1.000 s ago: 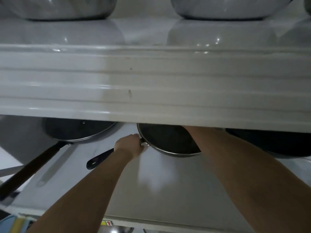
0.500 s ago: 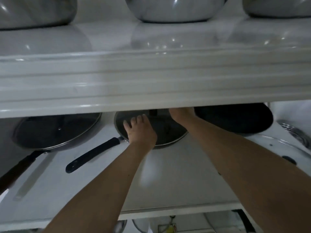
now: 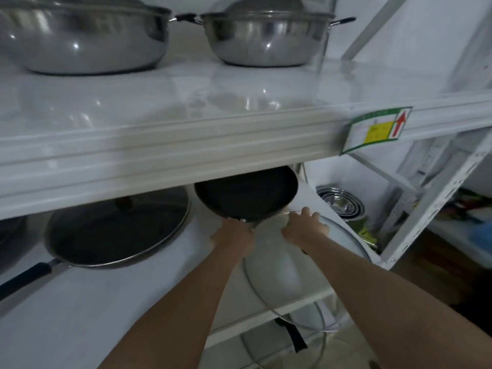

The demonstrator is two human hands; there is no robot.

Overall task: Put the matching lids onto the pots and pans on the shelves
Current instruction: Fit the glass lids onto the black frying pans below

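Note:
A black frying pan (image 3: 246, 195) sits at the right end of the lower shelf (image 3: 80, 315), half hidden under the upper shelf's front beam. My left hand (image 3: 234, 237) is closed on its near rim where the handle joins. A large clear glass lid (image 3: 282, 265) lies just right of it and overhangs the shelf's front edge. My right hand (image 3: 306, 227) grips the lid's far rim. To the left stands a wider pan with a glass lid (image 3: 117, 230) on it.
Two lidded steel pots (image 3: 85, 35) (image 3: 266, 35) stand on the upper shelf (image 3: 186, 139). Stacked steel bowls (image 3: 340, 206) sit behind the rack's right post (image 3: 436, 209). The lidded pan's dark handle (image 3: 24, 278) sticks out front left.
The view has swung right. Both hands left the middle pan, which now carries its lid. My left hand now holds the right-hand black pan and my right hand the loose glass lid.

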